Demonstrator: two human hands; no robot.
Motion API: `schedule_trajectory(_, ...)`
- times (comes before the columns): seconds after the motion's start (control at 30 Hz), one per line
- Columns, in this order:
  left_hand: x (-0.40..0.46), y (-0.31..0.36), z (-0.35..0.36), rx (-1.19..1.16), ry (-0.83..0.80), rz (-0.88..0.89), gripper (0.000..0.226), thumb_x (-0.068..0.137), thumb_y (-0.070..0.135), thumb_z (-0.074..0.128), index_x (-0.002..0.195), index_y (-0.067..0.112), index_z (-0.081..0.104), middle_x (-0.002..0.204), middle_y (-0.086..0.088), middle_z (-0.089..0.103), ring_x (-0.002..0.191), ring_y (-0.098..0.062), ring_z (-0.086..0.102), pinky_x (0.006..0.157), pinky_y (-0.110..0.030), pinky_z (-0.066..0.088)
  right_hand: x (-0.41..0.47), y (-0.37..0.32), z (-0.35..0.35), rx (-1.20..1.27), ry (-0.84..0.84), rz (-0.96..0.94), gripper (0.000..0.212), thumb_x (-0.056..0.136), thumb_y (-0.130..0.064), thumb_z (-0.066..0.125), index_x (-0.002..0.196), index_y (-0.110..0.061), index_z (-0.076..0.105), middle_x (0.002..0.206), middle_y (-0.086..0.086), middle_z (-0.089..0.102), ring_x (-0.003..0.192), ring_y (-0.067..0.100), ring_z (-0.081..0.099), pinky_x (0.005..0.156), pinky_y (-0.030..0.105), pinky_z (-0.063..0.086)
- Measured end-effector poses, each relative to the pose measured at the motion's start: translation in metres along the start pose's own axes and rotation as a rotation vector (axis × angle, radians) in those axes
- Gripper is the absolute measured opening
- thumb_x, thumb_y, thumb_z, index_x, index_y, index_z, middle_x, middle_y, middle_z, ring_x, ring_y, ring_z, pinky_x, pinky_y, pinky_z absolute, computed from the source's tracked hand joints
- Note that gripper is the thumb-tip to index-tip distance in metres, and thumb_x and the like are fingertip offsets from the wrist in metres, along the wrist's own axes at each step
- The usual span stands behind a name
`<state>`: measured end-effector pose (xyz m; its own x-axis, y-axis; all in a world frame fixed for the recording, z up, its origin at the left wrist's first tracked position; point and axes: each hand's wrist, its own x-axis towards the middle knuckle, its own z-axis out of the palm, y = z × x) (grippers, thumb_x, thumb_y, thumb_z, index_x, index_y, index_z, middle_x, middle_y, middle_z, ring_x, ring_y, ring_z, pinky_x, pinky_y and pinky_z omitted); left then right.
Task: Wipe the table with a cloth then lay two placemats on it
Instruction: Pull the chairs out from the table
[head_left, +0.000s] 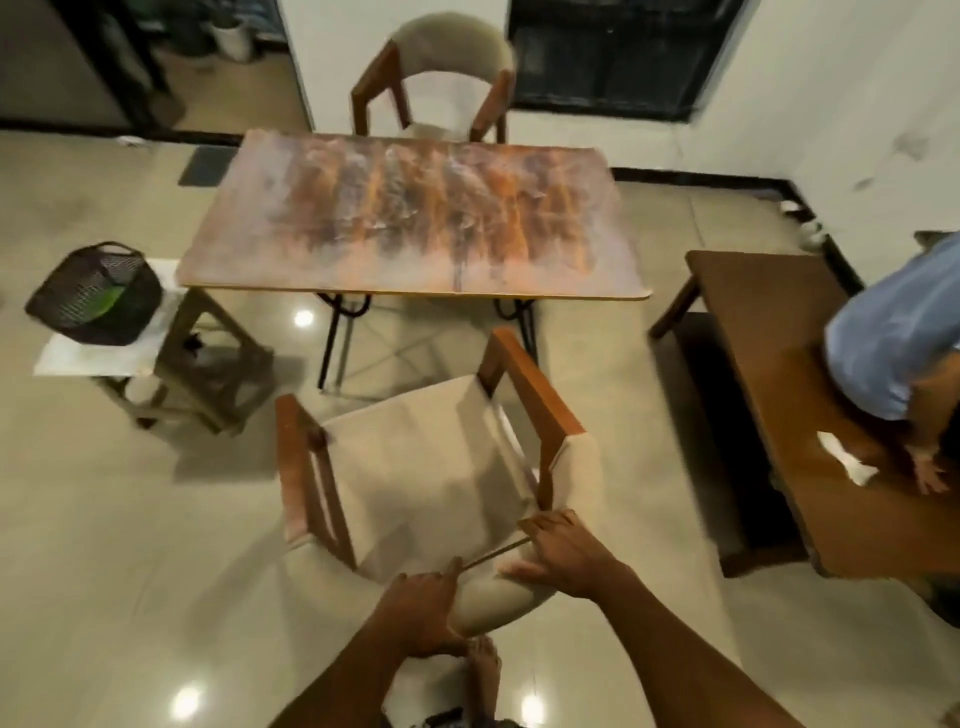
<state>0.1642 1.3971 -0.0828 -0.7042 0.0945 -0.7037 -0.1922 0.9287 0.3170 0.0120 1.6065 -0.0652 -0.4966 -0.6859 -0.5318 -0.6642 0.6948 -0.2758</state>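
Observation:
The rectangular table (410, 218) with a mottled orange-brown top stands ahead of me, nothing on it. Between me and the table is a wooden armchair (431, 457) with a cream seat and padded back. My left hand (421, 608) grips the top of the chair's padded back, fingers curled over it. My right hand (556, 556) also holds the chair's back, a little to the right, fingers wrapped over its edge. No cloth or placemat shows in either hand.
A second chair (441, 78) sits at the table's far side. A dark mesh basket (96, 293) with something green inside rests on a white-topped stool at left. At right, another person in a blue sleeve (893, 343) leans on a brown bench (769, 332) holding white cloths.

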Motion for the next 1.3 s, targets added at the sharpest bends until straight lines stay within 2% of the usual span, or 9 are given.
schedule_trajectory(0.2,-0.025,0.019,0.023,0.034,0.154,-0.209,0.086,0.093,0.028,0.066,0.166,0.029,0.021,0.162,-0.005,0.041,0.149,-0.031,0.039,0.127,-0.057,0.017,-0.013,0.03,-0.016,-0.094,-0.085,-0.193,0.107,0.08,-0.079,0.069,0.163,-0.024,0.032,0.168,-0.001,0.035,0.155,0.021,0.028,0.128,0.035,0.015)
schedule_trajectory(0.47,-0.024,0.013,0.016,-0.082,0.196,-0.215,0.069,0.093,0.027,0.062,0.157,0.039,0.04,0.155,0.002,0.045,0.148,-0.028,0.036,0.124,-0.065,0.01,-0.011,0.032,-0.001,-0.152,-0.063,-0.118,0.081,0.084,-0.068,0.073,0.152,-0.031,0.049,0.154,-0.002,0.052,0.143,0.021,0.043,0.121,0.033,0.032)
schedule_trajectory(0.6,-0.031,-0.028,-0.003,-0.237,0.271,-0.263,0.056,0.09,0.039,0.073,0.144,0.044,0.058,0.147,0.004,0.054,0.142,-0.029,0.04,0.117,-0.078,0.02,0.008,0.013,0.04,-0.072,-0.056,-0.1,0.084,0.032,-0.084,0.083,0.1,-0.036,0.072,0.077,-0.012,0.073,0.069,0.004,0.069,0.079,0.018,0.051)
schedule_trajectory(0.73,-0.056,-0.067,-0.002,-0.176,0.3,-0.421,0.034,0.089,0.039,0.05,0.11,0.044,0.076,0.122,0.006,0.071,0.123,-0.027,0.069,0.124,-0.073,-0.016,0.024,-0.04,0.066,-0.138,0.06,-0.176,0.044,0.052,-0.066,0.053,0.069,-0.032,0.074,0.055,-0.017,0.06,0.052,0.005,0.059,0.069,0.026,0.043)
schedule_trajectory(0.83,-0.048,-0.129,0.014,-0.199,0.413,-0.488,0.025,0.063,0.038,0.085,0.087,0.036,0.08,0.1,0.002,0.076,0.105,-0.031,0.078,0.111,-0.087,0.009,0.054,-0.085,0.069,-0.159,0.138,-0.211,0.038,0.042,-0.048,0.059,0.065,-0.026,0.078,0.049,-0.013,0.056,0.045,0.012,0.057,0.068,0.034,0.029)
schedule_trajectory(0.97,-0.039,-0.151,0.017,-0.151,0.579,-0.448,0.067,0.005,0.034,0.104,0.065,0.038,0.074,0.086,0.002,0.076,0.094,-0.029,0.077,0.058,-0.085,0.05,0.074,-0.095,0.068,-0.092,0.124,-0.155,0.055,0.024,-0.065,0.073,0.067,-0.031,0.075,0.051,-0.015,0.058,0.047,0.011,0.058,0.069,0.036,0.028)
schedule_trajectory(1.1,-0.037,-0.178,-0.005,-0.053,0.428,-0.441,0.065,0.011,0.029,0.108,0.068,0.03,0.077,0.087,-0.005,0.076,0.113,-0.033,0.052,0.062,-0.09,0.045,0.084,-0.112,0.045,0.004,0.106,-0.1,0.065,0.037,-0.086,0.047,0.071,-0.038,0.074,0.055,-0.018,0.062,0.051,0.001,0.06,0.071,0.028,0.035)
schedule_trajectory(1.23,-0.039,-0.167,-0.049,0.114,0.258,-0.422,0.054,0.096,0.037,0.075,0.146,0.032,0.056,0.162,-0.005,0.043,0.164,-0.032,0.014,0.113,-0.089,0.013,0.09,-0.126,0.008,-0.073,0.152,-0.048,0.086,0.042,-0.083,0.042,0.105,-0.034,0.071,0.096,-0.012,0.075,0.092,0.011,0.07,0.092,0.034,0.045)
schedule_trajectory(1.3,-0.032,-0.17,-0.058,0.15,0.231,-0.414,0.055,0.104,0.033,0.063,0.155,0.032,0.043,0.17,-0.002,0.03,0.166,-0.029,0.006,0.118,-0.085,0.007,0.093,-0.125,-0.004,-0.027,0.067,-0.008,0.092,0.046,-0.078,0.038,0.12,-0.031,0.065,0.118,-0.009,0.072,0.113,0.018,0.064,0.103,0.035,0.037)
